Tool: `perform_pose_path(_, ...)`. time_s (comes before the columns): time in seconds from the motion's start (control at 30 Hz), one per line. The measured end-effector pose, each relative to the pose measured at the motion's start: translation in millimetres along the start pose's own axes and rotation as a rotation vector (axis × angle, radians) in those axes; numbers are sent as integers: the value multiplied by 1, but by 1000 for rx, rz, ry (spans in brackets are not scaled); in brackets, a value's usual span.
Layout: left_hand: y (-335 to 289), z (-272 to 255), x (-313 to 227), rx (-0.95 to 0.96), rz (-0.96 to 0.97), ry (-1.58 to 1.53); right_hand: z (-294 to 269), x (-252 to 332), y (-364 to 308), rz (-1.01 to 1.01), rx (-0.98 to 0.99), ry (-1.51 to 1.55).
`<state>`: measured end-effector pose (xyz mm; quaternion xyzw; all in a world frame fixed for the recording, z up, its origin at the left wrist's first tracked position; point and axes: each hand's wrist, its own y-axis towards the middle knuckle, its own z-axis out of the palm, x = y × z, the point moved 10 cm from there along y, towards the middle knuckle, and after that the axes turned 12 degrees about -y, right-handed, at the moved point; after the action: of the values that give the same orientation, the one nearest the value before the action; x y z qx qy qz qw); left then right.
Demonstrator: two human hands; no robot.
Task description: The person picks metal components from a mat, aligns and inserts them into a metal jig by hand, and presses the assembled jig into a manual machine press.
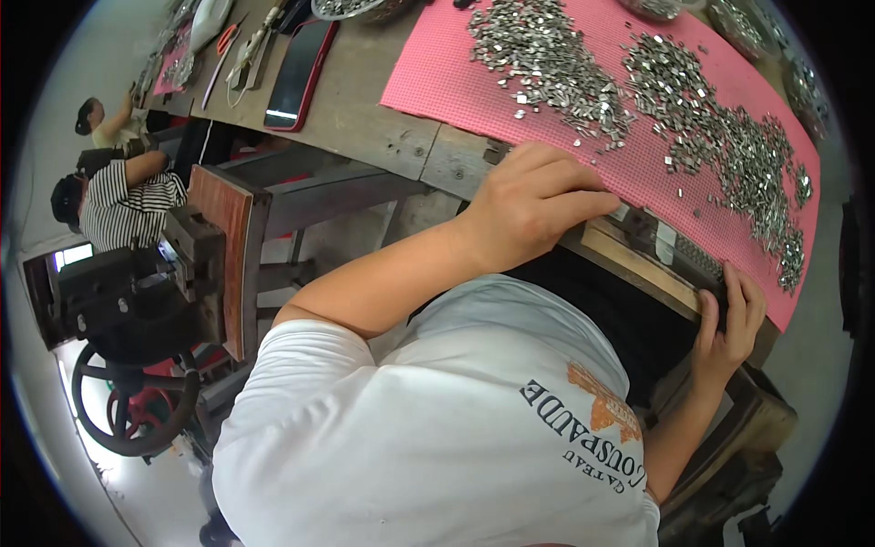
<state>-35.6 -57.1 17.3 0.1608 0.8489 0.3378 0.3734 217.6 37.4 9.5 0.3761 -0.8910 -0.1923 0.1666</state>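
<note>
At the table's front edge lies a bar-shaped fixture point(643, 273), a pale wooden strip with dark metal along its far side. My left hand point(533, 205) bends over its left end, thumb and fingers pressed together. Whatever sits between those fingertips is hidden. Beside them, small shiny pieces point(665, 242) rest on the dark metal. My right hand point(732, 319) grips the right end, with the thumb on the near side and fingers on the far side. Just beyond, heaps of small silvery metal pieces point(688, 109) are spread over a pink textured mat point(437, 68).
A red-edged phone point(301, 75), orange-handled scissors point(228, 38) and a bowl of metal pieces point(351, 7) are on the table to the left. More filled containers point(738, 27) stand at the far right. Beyond the table's left side are a handwheel machine point(137, 401) and two people.
</note>
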Motion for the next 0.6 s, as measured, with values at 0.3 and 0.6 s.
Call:
perform_pose_path(0.3,-3,-67,51,-183,-307,162,-2,5,10,42,68,36)
perform_pose_path(0.6,-5,-67,72,-135,-522,284,-3,17,17,5,31,27)
